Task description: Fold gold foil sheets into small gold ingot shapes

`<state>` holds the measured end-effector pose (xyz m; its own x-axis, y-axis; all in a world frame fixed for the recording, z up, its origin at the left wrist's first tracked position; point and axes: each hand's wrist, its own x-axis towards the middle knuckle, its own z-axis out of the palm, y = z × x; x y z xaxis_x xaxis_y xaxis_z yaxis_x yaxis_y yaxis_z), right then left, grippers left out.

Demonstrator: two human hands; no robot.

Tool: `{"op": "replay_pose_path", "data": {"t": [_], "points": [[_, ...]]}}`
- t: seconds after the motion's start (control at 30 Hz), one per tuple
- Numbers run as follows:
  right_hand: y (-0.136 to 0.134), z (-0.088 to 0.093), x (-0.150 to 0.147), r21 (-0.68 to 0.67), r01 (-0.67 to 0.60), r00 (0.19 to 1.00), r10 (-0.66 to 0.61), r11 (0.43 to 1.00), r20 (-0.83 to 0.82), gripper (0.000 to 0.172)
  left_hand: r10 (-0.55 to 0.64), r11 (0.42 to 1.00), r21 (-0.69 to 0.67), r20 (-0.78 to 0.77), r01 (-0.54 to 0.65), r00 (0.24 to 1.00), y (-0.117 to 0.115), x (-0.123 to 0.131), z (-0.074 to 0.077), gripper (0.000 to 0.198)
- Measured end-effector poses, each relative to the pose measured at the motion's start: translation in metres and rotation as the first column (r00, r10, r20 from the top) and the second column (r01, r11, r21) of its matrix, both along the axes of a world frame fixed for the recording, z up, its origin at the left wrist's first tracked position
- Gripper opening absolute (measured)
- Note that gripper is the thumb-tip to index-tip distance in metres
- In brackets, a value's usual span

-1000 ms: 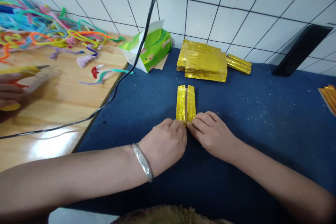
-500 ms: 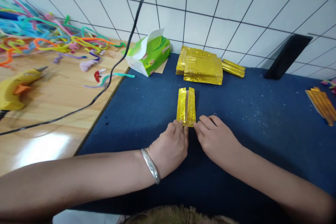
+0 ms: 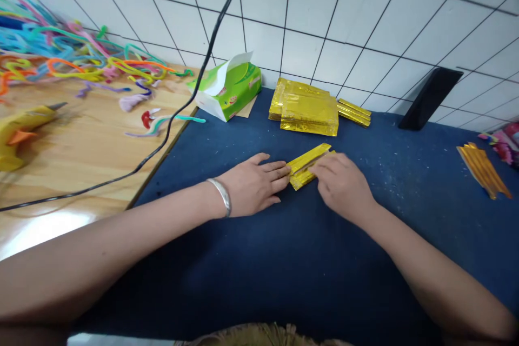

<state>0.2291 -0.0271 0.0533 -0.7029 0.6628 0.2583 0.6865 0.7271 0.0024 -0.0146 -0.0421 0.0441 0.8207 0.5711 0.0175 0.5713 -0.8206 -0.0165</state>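
Observation:
A folded gold foil paper (image 3: 305,165) lies slanted on the blue cloth (image 3: 251,259) between my hands. My left hand (image 3: 252,186), with a silver bracelet on its wrist, lies flat with fingers stretched out, its fingertips touching the paper's near left end. My right hand (image 3: 344,186) rests on the paper's right side with its fingers bent over it, pressing it down. Behind them sits a stack of gold foil sheets (image 3: 306,108).
A green tissue pack (image 3: 229,89) stands at the cloth's far left corner. A black cable (image 3: 170,119) crosses the wooden table, with coloured pipe cleaners (image 3: 73,62) and a yellow glue gun (image 3: 22,130) on it. Orange-gold strips (image 3: 482,170) and a black stand (image 3: 430,98) lie right.
The foil paper has been folded shut and turned from upright to slanted. My left hand opened flat; my right hand moved onto the paper. The other person's hand at far left has gone.

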Motion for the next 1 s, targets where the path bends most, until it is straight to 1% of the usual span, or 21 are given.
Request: {"op": "replay_pose_path", "data": {"t": [0.03,0.1,0.17,0.23,0.33,0.43,0.5,0.67,0.77,0.83,0.93,1.0], "points": [[0.010,-0.002,0.005,0.024,0.052,0.998,-0.051,0.998,-0.035,0.031,-0.011,1.000,-0.017,0.020,0.011,1.000,0.004,-0.002,-0.001,0.043],[0.027,-0.009,0.016,0.015,0.131,0.990,-0.130,0.991,-0.059,0.040,-0.009,0.999,-0.038,0.056,0.011,0.998,0.008,-0.003,-0.002,0.041],[0.040,-0.016,0.024,-0.031,0.179,0.980,-0.181,0.983,-0.084,0.049,0.013,0.999,-0.044,0.087,-0.009,0.996,0.008,-0.002,-0.003,0.039],[0.048,-0.023,0.029,-0.102,0.204,0.971,-0.214,0.974,-0.105,0.055,0.039,0.999,-0.040,0.115,-0.034,0.993,0.006,0.001,-0.003,0.037],[0.050,-0.025,0.032,-0.158,0.247,0.957,-0.267,0.956,-0.117,0.057,0.083,0.996,-0.029,0.147,-0.079,0.986,0.006,0.004,-0.003,0.035],[0.043,-0.018,0.027,-0.175,0.287,0.950,-0.304,0.942,-0.077,0.051,0.125,0.992,-0.022,0.172,-0.123,0.977,0.010,0.002,-0.004,0.034],[0.035,-0.011,0.020,-0.195,0.298,0.951,-0.309,0.934,-0.023,0.047,0.151,0.989,-0.020,0.185,-0.150,0.971,0.014,-0.002,-0.005,0.033],[0.002,0.006,-0.002,-0.252,0.265,0.964,-0.245,0.931,0.106,0.040,0.215,0.976,-0.001,0.202,-0.220,0.955,0.025,-0.012,-0.007,0.031],[-0.019,0.019,-0.013,-0.310,0.205,0.970,-0.152,0.928,0.188,0.037,0.223,0.974,0.001,0.190,-0.227,0.956,0.028,-0.015,-0.010,0.031],[-0.028,0.028,-0.016,-0.364,0.155,0.978,-0.091,0.918,0.188,0.037,0.211,0.977,-0.005,0.173,-0.214,0.962,0.030,-0.016,-0.012,0.030],[-0.030,0.040,-0.013,-0.464,0.079,0.989,-0.010,0.882,0.150,0.034,0.204,0.979,-0.034,0.133,-0.202,0.970,0.032,-0.018,-0.015,0.029],[-0.024,0.044,-0.006,-0.474,0.067,0.993,-0.014,0.878,0.114,0.030,0.214,0.975,-0.074,0.103,-0.207,0.971,0.034,-0.020,-0.017,0.030]]}}
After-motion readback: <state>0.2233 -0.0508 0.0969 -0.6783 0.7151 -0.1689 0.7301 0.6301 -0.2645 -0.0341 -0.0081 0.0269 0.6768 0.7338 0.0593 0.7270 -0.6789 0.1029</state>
